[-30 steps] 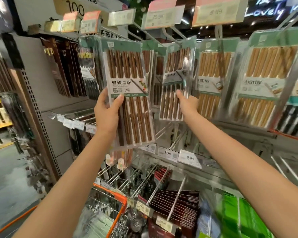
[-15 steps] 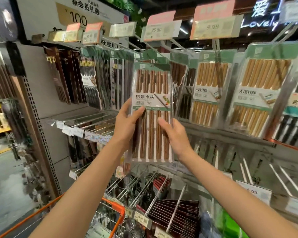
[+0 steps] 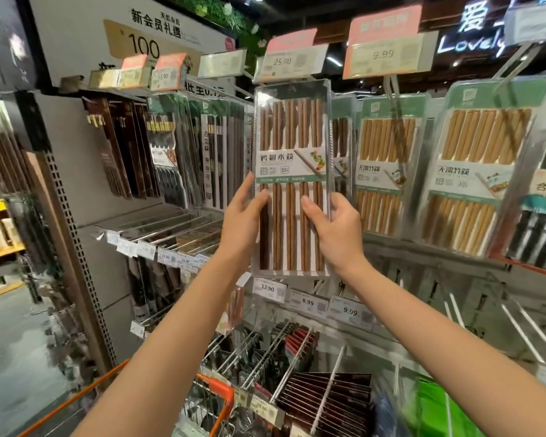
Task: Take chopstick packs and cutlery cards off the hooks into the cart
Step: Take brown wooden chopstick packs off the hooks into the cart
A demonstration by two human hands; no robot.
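shelf tags point(image 3: 382, 55) read 9.99; both hands grip chopstick pack point(image 3: 292, 171).

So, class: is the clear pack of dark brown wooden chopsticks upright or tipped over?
Upright. The clear pack of dark brown wooden chopsticks stands vertical with its label level, held between the left hand and right hand.

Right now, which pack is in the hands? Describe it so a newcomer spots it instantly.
Find the hook wall of chopstick packs under the 25.90 price tag. In front, the left hand and right hand grip one clear pack. Its chopsticks are dark brown; the hanging packs to its right hold pale bamboo.
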